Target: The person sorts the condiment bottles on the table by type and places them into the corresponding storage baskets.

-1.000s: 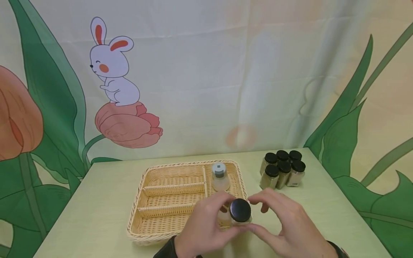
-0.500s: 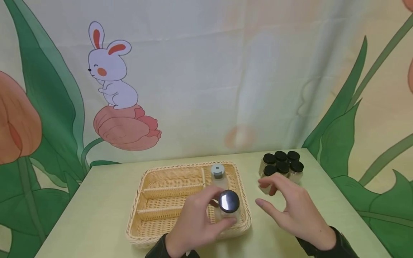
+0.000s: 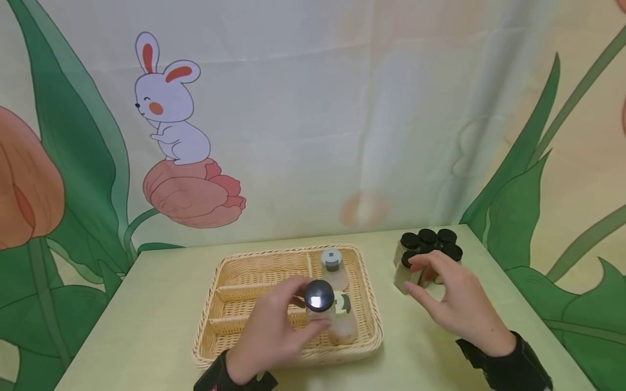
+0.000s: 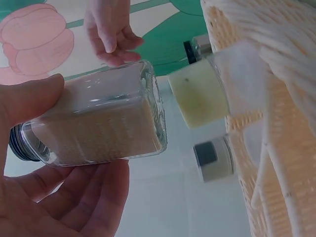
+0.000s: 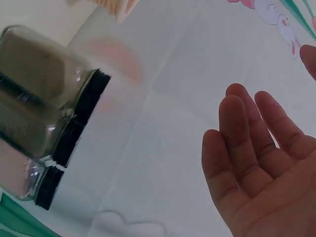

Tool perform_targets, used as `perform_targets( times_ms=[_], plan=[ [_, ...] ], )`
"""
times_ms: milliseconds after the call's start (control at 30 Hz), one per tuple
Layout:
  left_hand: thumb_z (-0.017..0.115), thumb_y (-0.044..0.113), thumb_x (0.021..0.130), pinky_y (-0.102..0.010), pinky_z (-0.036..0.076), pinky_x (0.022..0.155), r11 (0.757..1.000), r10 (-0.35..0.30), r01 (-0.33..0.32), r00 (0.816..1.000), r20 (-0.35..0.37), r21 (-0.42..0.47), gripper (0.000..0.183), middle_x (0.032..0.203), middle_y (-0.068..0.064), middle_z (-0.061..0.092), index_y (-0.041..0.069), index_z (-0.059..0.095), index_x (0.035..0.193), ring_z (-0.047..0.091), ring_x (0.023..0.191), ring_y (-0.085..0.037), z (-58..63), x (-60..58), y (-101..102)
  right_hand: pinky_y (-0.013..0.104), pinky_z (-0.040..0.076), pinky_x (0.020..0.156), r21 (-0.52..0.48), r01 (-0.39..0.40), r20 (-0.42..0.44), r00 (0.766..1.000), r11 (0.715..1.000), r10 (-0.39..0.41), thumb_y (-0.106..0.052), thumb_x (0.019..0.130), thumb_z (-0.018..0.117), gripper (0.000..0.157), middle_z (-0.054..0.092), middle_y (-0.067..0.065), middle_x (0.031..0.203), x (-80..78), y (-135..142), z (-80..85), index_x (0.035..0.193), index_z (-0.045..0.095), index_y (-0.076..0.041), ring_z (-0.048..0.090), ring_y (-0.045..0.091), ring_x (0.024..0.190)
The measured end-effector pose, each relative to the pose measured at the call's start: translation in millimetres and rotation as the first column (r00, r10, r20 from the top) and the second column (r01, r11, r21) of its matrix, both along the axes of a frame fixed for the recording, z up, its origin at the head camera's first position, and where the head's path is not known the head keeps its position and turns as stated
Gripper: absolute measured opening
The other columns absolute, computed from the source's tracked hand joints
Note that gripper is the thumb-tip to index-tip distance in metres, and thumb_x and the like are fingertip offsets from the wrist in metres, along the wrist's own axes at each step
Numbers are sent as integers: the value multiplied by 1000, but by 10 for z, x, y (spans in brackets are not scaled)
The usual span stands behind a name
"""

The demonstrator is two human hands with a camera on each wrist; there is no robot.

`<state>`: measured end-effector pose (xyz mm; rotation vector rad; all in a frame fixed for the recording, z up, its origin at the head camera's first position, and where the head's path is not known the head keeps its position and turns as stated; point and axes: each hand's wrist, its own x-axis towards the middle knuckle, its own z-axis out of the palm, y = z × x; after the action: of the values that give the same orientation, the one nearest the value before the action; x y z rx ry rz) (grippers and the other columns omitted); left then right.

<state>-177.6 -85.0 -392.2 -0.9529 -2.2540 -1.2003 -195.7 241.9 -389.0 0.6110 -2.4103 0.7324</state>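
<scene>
My left hand (image 3: 269,326) holds a square clear glass spice jar (image 4: 98,118) by its sides, thumb across from the fingers. Its glossy black lid (image 3: 319,296) faces up, and tan powder fills part of it in the left wrist view. The jar is over the right part of the wicker basket (image 3: 202,326). My right hand (image 3: 459,296) holds nothing, its fingers spread from the thumb. In the head view it overlaps the group of black-lidded spice jars (image 3: 409,239) at the back right. A gap shows between its fingers and those jars (image 5: 34,64) in the right wrist view.
Low woven dividers (image 3: 266,285) split the basket's left side into compartments. In its right compartment stand a bottle with a grey cap (image 3: 332,260) and, nearer me, one with a pale yellow cap (image 3: 344,326). A rabbit-and-tulip curtain (image 3: 303,136) hangs behind the table (image 3: 142,304).
At first both hands were at the black-lidded jar. My right hand has let go and moved right to the group of jars. My left hand has carried the jar leftward, uncovering the yellow-capped bottle.
</scene>
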Motion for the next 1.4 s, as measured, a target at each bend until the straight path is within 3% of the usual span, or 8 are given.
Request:
perform_targets(
  times_ms=[233, 467, 700, 1033, 1400],
  plan=[
    [82, 35, 78, -27, 54, 77, 993, 89, -81, 991, 96, -86, 44, 105, 19, 63, 26, 61, 116, 62, 94, -2, 13, -56, -261, 29, 46, 72, 38, 53, -51, 997, 998, -51, -24, 82, 79, 37, 62, -5, 105, -164, 169, -126, 115, 65, -13, 54, 7, 86],
    [82, 30, 78, -27, 54, 80, 989, 108, -91, 984, 145, -120, 46, 104, 20, 62, 28, 59, 117, 62, 94, -2, 39, -157, -550, 41, 47, 76, 52, 109, -75, 992, 993, -105, -22, 82, 78, 40, 62, 6, 108, -318, 357, -244, 115, 64, -5, 60, 23, 96],
    [82, 25, 78, -26, 54, 81, 975, 153, -115, 968, 200, -188, 49, 105, 16, 62, 26, 57, 121, 62, 96, -3, 17, -299, -840, 45, 46, 77, 30, 152, -38, 988, 988, -151, -25, 84, 76, 42, 62, 10, 110, -412, 498, -360, 117, 64, -3, 59, 28, 98],
    [80, 28, 81, -29, 54, 80, 946, 242, -183, 948, 207, -267, 45, 102, 9, 65, 19, 57, 119, 63, 92, -7, -82, -553, -1200, 50, 44, 78, 49, 230, 15, 973, 972, -231, -27, 85, 74, 49, 57, 17, 112, -558, 685, -580, 124, 62, 0, 54, 34, 101],
    [78, 27, 82, -32, 55, 79, 923, 297, -225, 933, 204, -314, 46, 106, -3, 65, 12, 55, 118, 63, 92, -16, -116, -839, -1454, 55, 41, 86, -8, 289, -7, 957, 957, -289, -21, 82, 75, 48, 52, 22, 119, -629, 798, -726, 122, 63, 3, 50, 40, 109]
  ],
)
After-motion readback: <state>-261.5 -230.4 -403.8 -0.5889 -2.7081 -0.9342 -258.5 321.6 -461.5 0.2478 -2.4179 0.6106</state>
